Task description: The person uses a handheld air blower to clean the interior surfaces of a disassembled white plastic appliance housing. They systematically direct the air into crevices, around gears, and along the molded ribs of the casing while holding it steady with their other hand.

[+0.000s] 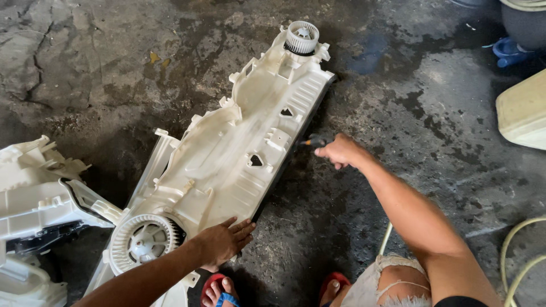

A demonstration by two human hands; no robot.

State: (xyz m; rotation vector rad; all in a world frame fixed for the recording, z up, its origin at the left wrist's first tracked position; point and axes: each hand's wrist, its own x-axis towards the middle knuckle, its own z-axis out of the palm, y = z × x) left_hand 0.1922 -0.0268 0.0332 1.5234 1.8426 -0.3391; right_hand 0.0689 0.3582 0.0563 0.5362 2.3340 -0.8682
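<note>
Left hand (224, 241) presses white housing (239, 142) (fans (145, 241) inside); right hand (340, 151) grips nozzle (314, 140).

Both arms bare, no sleeves or gloves past the fingers. Frayed pale denim shorts (392, 281). Red flip-flops (213, 284) with blue straps.

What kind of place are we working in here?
Likely a repair yard or workshop floor: stained, cracked wet concrete, a long white plastic blower housing lying on it, and a hose nearby. The left hand steadies the housing; the right hand grips a dark tool.
</note>
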